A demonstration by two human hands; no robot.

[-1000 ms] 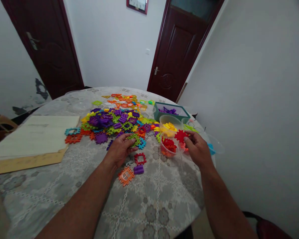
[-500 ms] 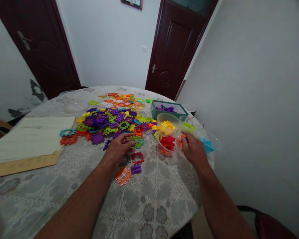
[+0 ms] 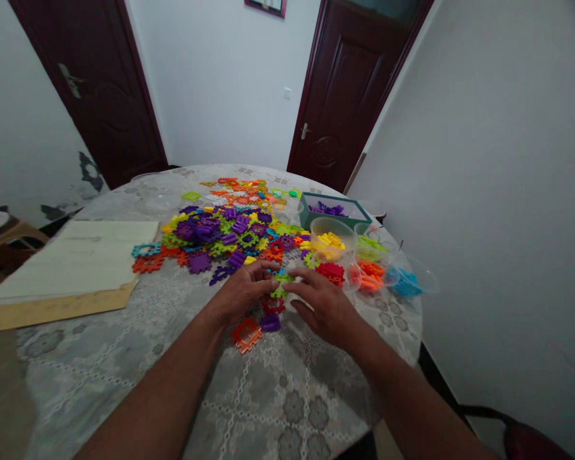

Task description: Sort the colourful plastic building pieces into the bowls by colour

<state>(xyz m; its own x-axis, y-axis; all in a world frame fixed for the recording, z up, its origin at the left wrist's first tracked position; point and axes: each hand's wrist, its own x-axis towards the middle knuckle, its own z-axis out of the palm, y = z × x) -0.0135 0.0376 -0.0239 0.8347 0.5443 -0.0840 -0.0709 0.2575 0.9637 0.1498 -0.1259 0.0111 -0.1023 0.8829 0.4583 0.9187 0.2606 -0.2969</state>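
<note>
My left hand [image 3: 244, 291] is closed, its thumb and fingers gripping a green plastic interlocking piece [image 3: 280, 287] with a square, notched outline. From the right, my right hand [image 3: 323, 303] reaches over with its fingers apart, the fingertips at the piece's edge. Whether they press on it is hard to see. Just below lie a red square frame piece [image 3: 274, 305], partly covered by the hands, a purple ridged piece [image 3: 271, 322] and an orange window piece [image 3: 246, 335]. Beyond my hands spreads a heap of mixed coloured pieces [image 3: 211, 230].
Clear plastic cups on the right hold yellow [image 3: 330, 244], red [image 3: 330, 273], orange [image 3: 370, 276], blue [image 3: 405, 282] and green pieces [image 3: 371, 246]. Behind them stands a dark green box [image 3: 309, 214] with purple pieces. Paper sheets [image 3: 86, 255] lie on the left.
My right hand has come left, from the cup of orange pieces to the green piece in my left hand. The view has shifted slightly left.
</note>
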